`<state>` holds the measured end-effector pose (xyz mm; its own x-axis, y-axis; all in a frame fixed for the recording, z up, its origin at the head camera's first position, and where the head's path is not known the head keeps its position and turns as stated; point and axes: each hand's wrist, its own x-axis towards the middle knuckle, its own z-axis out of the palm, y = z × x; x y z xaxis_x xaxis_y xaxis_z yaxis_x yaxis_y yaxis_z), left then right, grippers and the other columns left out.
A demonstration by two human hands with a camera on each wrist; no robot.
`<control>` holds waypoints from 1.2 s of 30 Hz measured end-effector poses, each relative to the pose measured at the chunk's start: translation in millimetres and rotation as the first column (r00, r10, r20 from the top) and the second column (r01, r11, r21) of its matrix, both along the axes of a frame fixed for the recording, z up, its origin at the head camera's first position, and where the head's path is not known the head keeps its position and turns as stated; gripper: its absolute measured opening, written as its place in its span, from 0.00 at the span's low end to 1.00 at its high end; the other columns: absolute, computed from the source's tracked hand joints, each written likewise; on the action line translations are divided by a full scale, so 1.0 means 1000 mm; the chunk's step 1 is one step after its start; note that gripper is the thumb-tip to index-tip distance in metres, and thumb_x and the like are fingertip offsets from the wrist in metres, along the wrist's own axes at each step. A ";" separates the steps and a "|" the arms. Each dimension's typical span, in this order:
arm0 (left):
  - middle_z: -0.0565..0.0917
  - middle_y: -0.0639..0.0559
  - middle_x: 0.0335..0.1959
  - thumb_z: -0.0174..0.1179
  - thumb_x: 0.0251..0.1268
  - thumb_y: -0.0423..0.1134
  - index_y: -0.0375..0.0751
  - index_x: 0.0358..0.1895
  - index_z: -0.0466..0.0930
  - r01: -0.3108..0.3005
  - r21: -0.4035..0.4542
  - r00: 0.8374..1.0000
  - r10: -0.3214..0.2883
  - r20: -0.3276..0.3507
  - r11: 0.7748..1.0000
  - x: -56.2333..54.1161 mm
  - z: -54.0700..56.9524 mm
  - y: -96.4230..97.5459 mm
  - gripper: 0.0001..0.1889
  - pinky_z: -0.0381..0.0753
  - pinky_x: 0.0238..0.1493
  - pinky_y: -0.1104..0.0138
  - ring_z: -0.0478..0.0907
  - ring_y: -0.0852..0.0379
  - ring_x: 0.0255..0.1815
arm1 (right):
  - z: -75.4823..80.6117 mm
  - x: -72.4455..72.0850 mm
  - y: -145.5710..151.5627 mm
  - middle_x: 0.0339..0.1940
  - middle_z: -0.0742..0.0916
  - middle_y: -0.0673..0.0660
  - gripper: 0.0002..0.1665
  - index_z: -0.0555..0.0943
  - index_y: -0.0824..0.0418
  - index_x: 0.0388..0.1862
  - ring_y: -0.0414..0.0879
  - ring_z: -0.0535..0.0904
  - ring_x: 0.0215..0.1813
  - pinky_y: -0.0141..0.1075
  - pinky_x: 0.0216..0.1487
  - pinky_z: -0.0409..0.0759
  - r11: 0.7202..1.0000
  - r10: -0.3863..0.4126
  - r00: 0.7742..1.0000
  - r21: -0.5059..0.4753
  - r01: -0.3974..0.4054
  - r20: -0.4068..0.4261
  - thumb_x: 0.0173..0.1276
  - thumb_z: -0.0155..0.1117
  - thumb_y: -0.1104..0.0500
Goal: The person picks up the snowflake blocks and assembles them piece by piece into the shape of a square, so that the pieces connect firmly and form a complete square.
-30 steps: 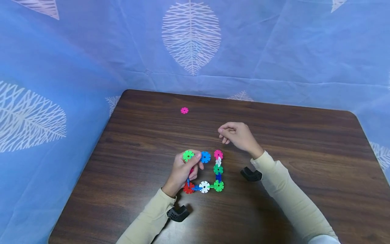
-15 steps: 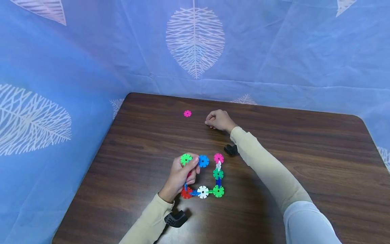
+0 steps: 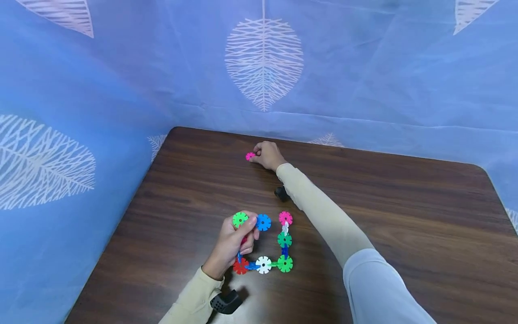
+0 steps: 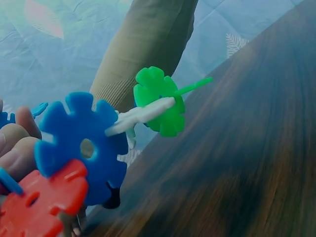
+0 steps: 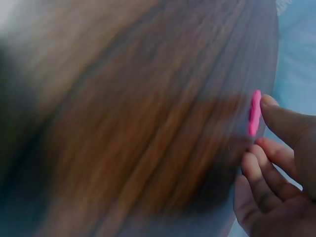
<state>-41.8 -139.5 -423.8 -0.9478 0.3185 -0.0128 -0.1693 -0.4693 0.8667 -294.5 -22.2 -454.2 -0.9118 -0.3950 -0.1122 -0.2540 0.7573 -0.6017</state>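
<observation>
My left hand [image 3: 232, 240] grips one side of a chain of slotted plastic discs [image 3: 263, 265], joined edge to edge in a squarish shape. A light green disc [image 3: 240, 220] and a blue disc [image 3: 264, 222] show at its thumb; the fingers partly hide a pink piece. In the left wrist view, a red disc [image 4: 39, 207] and a blue disc [image 4: 81, 148] loom close. Far back, my right hand [image 3: 269, 155] is at a loose pink disc [image 3: 250, 156]. In the right wrist view, thumb and forefinger lie right at the edge of that pink disc [image 5: 255, 113].
The chain's right side ends in a pink disc [image 3: 285, 218], with a gap between it and the blue one. Dark wood-grain table [image 3: 364, 202] spreads around, with a blue leaf-print cloth [image 3: 194, 58] behind its back edge. Black wrist devices [image 3: 225, 302] hang under both forearms.
My right hand has reached forward and left across the table to the loose pink disc. The left hand keeps its grip on the chain, which sits slightly lower in the head view.
</observation>
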 end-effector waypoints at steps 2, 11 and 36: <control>0.76 0.56 0.21 0.49 0.73 0.37 0.42 0.38 0.72 0.000 0.007 1.000 0.000 -0.007 1.000 0.002 0.001 -0.002 0.05 0.58 0.09 0.77 0.57 0.65 0.07 | -0.002 0.000 -0.004 0.45 0.83 0.59 0.22 0.81 0.63 0.48 0.50 0.78 0.48 0.41 0.53 0.78 1.000 -0.021 1.000 0.003 0.022 -0.019 0.60 0.70 0.51; 0.76 0.57 0.20 0.47 0.74 0.37 0.44 0.39 0.74 -0.028 0.033 0.999 0.029 -0.019 0.999 0.003 -0.002 -0.004 0.06 0.56 0.08 0.77 0.58 0.68 0.07 | -0.002 0.003 -0.007 0.43 0.83 0.59 0.17 0.80 0.63 0.39 0.51 0.77 0.44 0.42 0.49 0.78 0.999 -0.039 0.999 0.024 0.039 -0.030 0.61 0.69 0.51; 0.77 0.57 0.21 0.50 0.72 0.37 0.45 0.40 0.74 -0.022 -0.030 1.000 0.022 0.004 0.999 -0.006 0.002 0.017 0.03 0.61 0.10 0.78 0.60 0.67 0.08 | -0.002 0.049 0.088 0.33 0.86 0.58 0.10 0.78 0.61 0.43 0.44 0.79 0.30 0.32 0.32 0.75 0.944 -0.177 0.981 -0.269 0.191 0.075 0.66 0.63 0.57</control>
<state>-47.5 -122.7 -421.4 -0.9545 0.2970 -0.0257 -0.1628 -0.4471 0.8795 -245.5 65.6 -456.6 -0.9676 -0.2424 -0.0701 -0.0904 0.5926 -0.8004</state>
